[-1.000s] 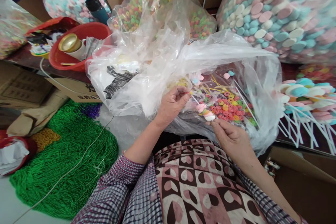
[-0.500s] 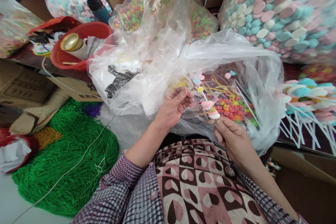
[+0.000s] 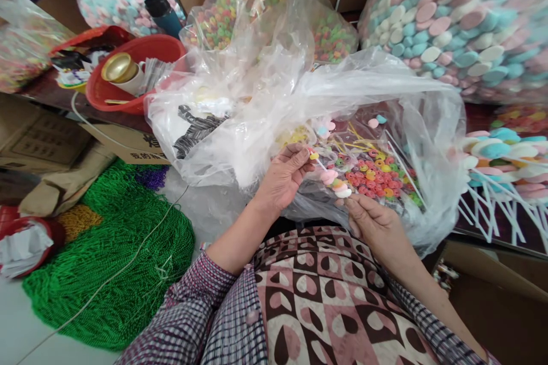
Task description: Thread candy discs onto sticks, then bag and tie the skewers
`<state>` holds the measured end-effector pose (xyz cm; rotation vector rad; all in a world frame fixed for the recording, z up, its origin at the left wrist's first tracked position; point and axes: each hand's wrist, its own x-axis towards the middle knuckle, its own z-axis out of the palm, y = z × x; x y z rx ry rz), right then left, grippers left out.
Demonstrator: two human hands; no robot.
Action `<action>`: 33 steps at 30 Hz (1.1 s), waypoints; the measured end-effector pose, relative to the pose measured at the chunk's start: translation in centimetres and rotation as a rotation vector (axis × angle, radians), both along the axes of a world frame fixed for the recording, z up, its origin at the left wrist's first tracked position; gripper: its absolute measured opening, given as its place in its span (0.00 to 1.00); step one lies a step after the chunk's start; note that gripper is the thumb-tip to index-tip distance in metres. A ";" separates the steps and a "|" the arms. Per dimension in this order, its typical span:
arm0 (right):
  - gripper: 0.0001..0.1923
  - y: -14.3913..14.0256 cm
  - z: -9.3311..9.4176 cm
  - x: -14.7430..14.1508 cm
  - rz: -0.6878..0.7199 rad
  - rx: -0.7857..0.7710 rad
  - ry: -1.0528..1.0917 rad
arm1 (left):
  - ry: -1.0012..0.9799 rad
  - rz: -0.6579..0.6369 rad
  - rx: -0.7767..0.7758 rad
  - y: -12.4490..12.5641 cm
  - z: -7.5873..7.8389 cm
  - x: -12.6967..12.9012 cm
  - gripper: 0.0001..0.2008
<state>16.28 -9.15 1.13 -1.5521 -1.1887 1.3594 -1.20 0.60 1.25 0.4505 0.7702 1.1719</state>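
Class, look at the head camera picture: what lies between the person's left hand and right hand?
In the head view, a thin white stick spans from the left hand to the right hand, threaded with pastel candy discs and a yellow ring.

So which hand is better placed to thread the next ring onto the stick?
Probably left. The left hand pinches a yellow ring right at the tip of the white stick, while the right hand grips the stick's lower end below the stacked discs.

The clear plastic bag (image 3: pixel 274 108) looks thin, glossy and crinkled. The red basin (image 3: pixel 132 77) is smooth plastic. The green bead strings (image 3: pixel 115 256) glint. The cardboard box (image 3: pixel 128 145) is matt.
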 end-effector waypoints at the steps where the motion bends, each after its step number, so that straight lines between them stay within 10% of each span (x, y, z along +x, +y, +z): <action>1: 0.23 0.0 0.0 0.0 0.002 0.002 -0.008 | 0.014 0.010 0.020 0.0 -0.1 0.0 0.13; 17: 0.22 0.0 0.5 -0.2 0.049 0.010 -0.060 | 0.245 0.078 0.162 -0.3 -0.9 0.9 0.20; 25: 0.23 0.7 -1.0 0.3 -0.020 -0.017 0.043 | 0.367 -0.169 0.338 -1.6 0.3 1.8 0.13; 33: 0.20 1.0 -0.6 2.3 -0.273 0.046 0.163 | 0.858 -0.110 0.711 4.6 2.1 2.7 0.06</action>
